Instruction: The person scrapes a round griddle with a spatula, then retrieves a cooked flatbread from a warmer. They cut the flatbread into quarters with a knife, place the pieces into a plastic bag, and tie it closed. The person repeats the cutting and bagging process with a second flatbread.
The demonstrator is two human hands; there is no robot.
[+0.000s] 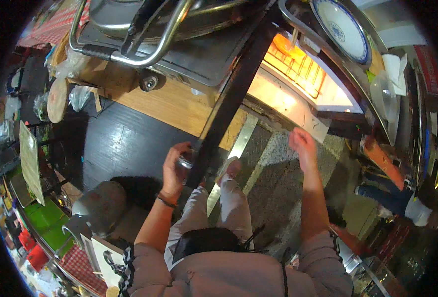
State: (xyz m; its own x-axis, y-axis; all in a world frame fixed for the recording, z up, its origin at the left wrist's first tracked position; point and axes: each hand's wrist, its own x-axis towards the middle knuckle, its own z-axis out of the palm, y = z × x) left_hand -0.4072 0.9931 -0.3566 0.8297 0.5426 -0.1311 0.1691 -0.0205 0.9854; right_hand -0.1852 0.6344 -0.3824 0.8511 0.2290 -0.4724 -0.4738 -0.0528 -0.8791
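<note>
My left hand (pixel 175 167) is closed around a metal handle (pixel 185 162) on the edge of a dark-framed door (pixel 228 100), which stands swung out towards me. To the right of the door, a cabinet with a brightly lit interior (pixel 274 87) is open. Inside it is a wire rack (pixel 306 72) under an orange glow. My right hand (pixel 303 148) hovers in front of the cabinet's lower edge, its fingers loosely curled and slightly blurred. Nothing shows in it, but the inside of its grip is hidden.
A white plate with a blue rim (pixel 339 31) sits above the cabinet. Tubular metal handles (pixel 137 61) jut out at the top left. A grey rounded stool or bin (pixel 100 204) stands by my left arm. A person in dark trousers (pixel 384 196) is at the right.
</note>
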